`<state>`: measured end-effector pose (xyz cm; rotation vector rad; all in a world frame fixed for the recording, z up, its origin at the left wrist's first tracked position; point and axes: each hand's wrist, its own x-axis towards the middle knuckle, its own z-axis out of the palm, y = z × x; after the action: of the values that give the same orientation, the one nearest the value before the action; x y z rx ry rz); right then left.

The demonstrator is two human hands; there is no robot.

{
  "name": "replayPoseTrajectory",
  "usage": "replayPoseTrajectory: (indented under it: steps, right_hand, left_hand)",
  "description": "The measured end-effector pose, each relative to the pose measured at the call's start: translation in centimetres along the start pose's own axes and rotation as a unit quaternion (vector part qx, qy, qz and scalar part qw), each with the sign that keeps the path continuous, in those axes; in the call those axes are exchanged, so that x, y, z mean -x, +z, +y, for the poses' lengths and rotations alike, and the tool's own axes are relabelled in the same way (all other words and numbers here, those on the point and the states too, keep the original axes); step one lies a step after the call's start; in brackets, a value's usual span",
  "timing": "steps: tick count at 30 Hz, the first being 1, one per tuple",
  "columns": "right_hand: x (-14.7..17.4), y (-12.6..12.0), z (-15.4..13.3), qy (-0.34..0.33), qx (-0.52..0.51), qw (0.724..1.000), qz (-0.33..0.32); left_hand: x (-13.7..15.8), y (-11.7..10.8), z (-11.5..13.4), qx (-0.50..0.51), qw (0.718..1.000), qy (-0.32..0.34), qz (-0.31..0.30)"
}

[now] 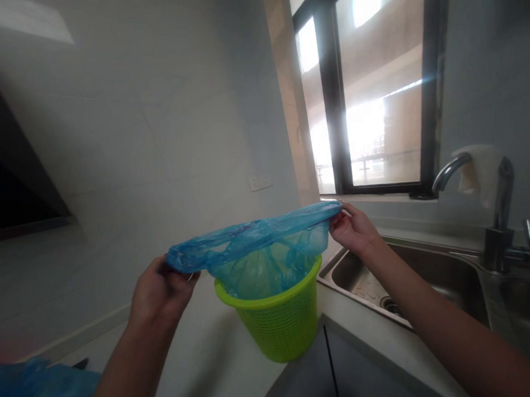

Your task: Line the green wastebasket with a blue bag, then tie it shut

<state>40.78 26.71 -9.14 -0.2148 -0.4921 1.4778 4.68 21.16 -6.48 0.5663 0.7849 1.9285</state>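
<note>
A blue translucent plastic bag (262, 237) is stretched sideways above a lime-green perforated basket (280, 319). The lower part of the bag hangs down inside the basket, while its mouth stays above the rim. My left hand (165, 291) is closed on the bag's left edge, left of the basket. At the opposite edge, my right hand (353, 228) pinches the bag near the sink, a little higher than the left. Neither hand touches the basket rim. The basket stands on the pale counter near its front edge, and its far side is hidden by the bag.
To the right is a steel sink (440, 275) with a chrome faucet (499, 231). More blue plastic (38, 382) lies at the lower left, beside something red and blurred. A window (369, 103) and a wall socket (260, 183) are behind. Dark cabinet fronts (326, 376) sit below the counter edge.
</note>
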Motion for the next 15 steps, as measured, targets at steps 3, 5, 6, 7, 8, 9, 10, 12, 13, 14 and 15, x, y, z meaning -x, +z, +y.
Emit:
replayPoseTrajectory:
  steps: [3,5,6,7,8,9,10,12,13,14,15]
  right_hand:
    - [-0.1,-0.1,-0.3,0.005,-0.014,1.000,0.009]
    - [-0.1,-0.3,-0.1,-0.005,-0.003,1.000,0.004]
    - [-0.1,-0.3,0.1,-0.010,0.010,1.000,-0.004]
    - [-0.1,-0.4,0.3,-0.012,0.028,0.999,-0.015]
    - [-0.1,-0.4,0.5,-0.012,0.050,0.998,-0.024]
    - [-0.1,-0.3,0.7,-0.011,0.076,0.997,-0.029]
    - [0.0,-0.3,1.0,-0.009,0.102,0.994,-0.028]
    - [0.1,-0.3,1.4,0.002,0.153,0.988,-0.015]
    - [0.1,-0.3,1.6,0.005,0.177,0.984,-0.008]
    - [0.1,-0.4,1.8,0.002,0.200,0.980,-0.002]
    - [0.1,-0.5,2.0,-0.012,0.223,0.975,0.000]
  left_hand:
    - [0.1,-0.4,0.1,0.029,0.998,-0.047,0.021]
    - [0.3,-0.5,0.1,0.061,0.996,-0.061,0.016]
    - [0.4,-0.5,0.1,0.073,0.996,-0.059,0.011]
    - [0.5,-0.3,0.1,0.080,0.995,-0.053,0.006]
    - [0.6,-0.1,0.1,0.081,0.996,-0.046,0.001]
    - [0.6,0.1,0.0,0.075,0.996,-0.037,-0.003]
    - [0.7,0.3,-0.1,0.063,0.998,-0.028,-0.004]
    - [0.7,0.6,-0.5,0.027,1.000,-0.016,0.002]
    - [0.6,0.7,-0.8,0.008,1.000,-0.011,0.009]
    - [0.4,0.7,-1.2,-0.009,1.000,-0.005,0.013]
    - [0.2,0.6,-1.5,-0.023,1.000,0.003,0.018]
